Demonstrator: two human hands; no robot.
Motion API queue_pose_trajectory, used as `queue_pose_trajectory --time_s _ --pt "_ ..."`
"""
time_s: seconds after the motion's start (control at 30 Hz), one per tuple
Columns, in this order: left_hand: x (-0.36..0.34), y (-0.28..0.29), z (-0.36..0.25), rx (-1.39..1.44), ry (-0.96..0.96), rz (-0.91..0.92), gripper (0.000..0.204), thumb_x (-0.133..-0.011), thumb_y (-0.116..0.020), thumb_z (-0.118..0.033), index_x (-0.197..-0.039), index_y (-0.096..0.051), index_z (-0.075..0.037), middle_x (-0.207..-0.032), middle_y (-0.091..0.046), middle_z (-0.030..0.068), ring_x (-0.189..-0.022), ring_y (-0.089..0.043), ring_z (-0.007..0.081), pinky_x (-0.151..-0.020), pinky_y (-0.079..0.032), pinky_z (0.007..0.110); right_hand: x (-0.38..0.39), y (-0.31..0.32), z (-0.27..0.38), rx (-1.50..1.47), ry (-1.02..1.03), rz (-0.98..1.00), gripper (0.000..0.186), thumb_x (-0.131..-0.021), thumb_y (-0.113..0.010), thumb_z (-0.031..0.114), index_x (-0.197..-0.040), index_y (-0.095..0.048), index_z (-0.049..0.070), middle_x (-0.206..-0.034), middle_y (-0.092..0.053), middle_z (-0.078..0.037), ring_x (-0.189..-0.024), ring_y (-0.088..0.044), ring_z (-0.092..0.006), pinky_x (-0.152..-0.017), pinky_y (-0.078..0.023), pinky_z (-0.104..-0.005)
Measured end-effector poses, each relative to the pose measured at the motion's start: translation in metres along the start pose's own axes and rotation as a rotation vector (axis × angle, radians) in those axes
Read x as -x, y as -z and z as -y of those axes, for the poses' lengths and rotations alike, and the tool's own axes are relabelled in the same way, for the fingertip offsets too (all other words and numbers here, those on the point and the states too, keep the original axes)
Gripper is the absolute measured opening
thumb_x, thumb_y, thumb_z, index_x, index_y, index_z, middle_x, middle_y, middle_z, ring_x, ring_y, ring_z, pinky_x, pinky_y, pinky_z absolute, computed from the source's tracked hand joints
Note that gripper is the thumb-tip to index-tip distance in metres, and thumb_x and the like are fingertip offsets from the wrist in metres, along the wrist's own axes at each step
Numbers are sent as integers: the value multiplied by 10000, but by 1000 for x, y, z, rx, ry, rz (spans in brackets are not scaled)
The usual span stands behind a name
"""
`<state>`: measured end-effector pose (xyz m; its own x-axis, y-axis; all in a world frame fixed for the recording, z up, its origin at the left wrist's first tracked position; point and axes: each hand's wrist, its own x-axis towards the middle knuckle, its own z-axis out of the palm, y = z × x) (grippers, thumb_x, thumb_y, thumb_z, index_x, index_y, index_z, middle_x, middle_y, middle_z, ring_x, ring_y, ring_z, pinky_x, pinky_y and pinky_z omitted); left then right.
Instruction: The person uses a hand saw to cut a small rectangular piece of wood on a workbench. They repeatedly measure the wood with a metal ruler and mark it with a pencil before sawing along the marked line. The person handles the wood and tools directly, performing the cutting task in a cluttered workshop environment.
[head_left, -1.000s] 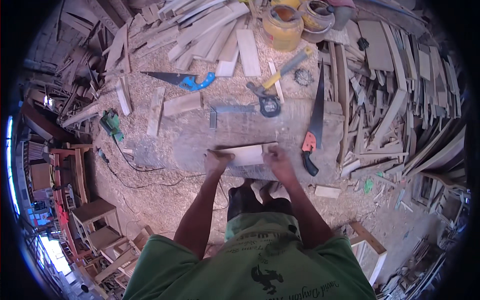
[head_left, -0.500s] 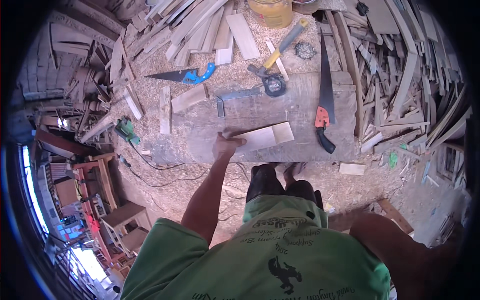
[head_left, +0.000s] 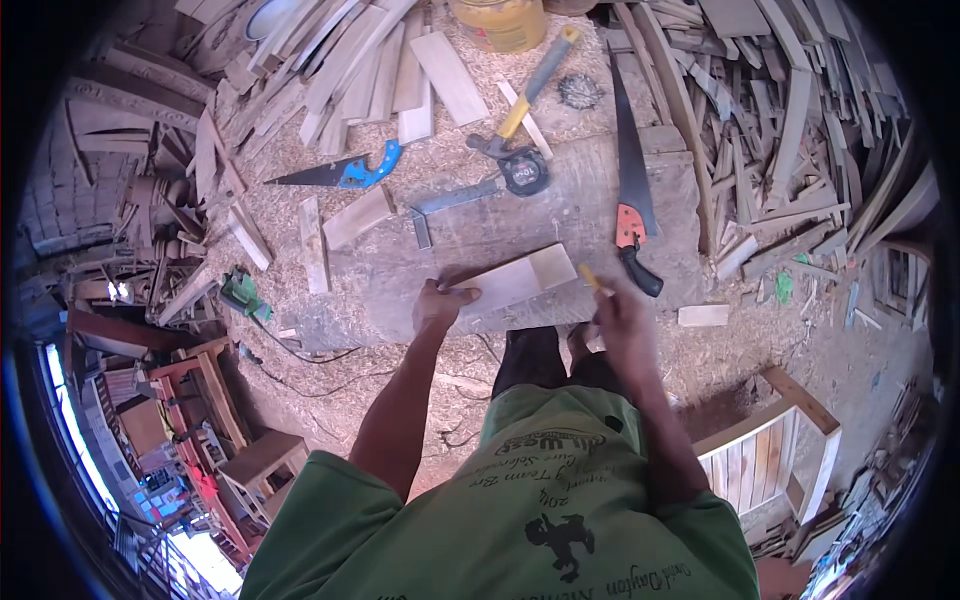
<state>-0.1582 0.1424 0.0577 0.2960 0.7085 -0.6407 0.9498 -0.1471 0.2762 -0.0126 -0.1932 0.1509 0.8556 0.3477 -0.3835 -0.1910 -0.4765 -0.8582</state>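
My left hand grips the left end of a short, pale wooden board by the near edge of the workbench. The thumb lies over the board's top. A darker square section shows at the board's right end. Just off that end, a thin yellow pencil points from the fingers of my right hand, which is blurred by motion. Farther right lies a handsaw with an orange and black handle. Beyond the board are a metal try square and a black tape measure.
A hammer, a blue-handled saw and loose wood pieces lie across the bench. A yellow tub stands at the far side. Scrap wood is heaped at right. A green power tool with a cord sits at left.
My right arm has swung in from the lower right, bringing the yellow pencil up to the board's right end. My left hand still holds the board. The view has shifted slightly.
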Motion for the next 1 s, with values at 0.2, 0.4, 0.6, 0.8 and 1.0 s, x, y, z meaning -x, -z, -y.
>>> queue_pose_trajectory --time_s 0.2,0.4,0.6,0.8,1.0 --pt "-4 3 6 -16 -58 -5 1045 -665 -1064 -556 -1426 -683 49 -1345 -795 211 -1235 -759 332 -1091 -573 429 -14 -82 -72 350 268 8 280 -1068 -649 133 -1340 -711 107 -963 -776 -225 -842 -769 -468 -730 -597 -596" --pt "5 7 2 -60 -97 0 1028 -685 -1046 -572 -1426 -681 40 -1388 -774 245 -1296 -741 392 -1108 -564 462 -42 -103 -47 539 315 112 414 -988 -646 70 -1394 -709 129 -985 -775 -207 -905 -778 -458 -806 -617 -595" --pt "20 15 -17 -143 -93 94 1042 -780 -960 -646 -1542 -584 -43 -1509 -718 208 -1459 -643 420 -1181 -507 561 -61 -85 -27 846 313 309 375 -938 -682 52 -1292 -790 109 -977 -795 -220 -968 -781 -446 -873 -619 -586" --pt "52 -16 -11 -346 -968 -183 1054 -807 -947 -505 -1649 -485 -71 -1700 -494 207 -1584 -433 481 -1250 -402 641 -5 -58 -22 541 211 -12 252 -1026 -675 133 -1247 -791 100 -1019 -806 -244 -976 -777 -481 -844 -606 -597" --pt "-41 2 63 -446 -844 -397 927 -950 -797 -483 -1663 -464 6 -1557 -577 263 -1407 -568 466 -1178 -430 630 77 -46 -85 337 15 -61 287 -1077 -679 193 -1306 -772 47 -914 -805 -225 -826 -778 -397 -753 -612 -519"
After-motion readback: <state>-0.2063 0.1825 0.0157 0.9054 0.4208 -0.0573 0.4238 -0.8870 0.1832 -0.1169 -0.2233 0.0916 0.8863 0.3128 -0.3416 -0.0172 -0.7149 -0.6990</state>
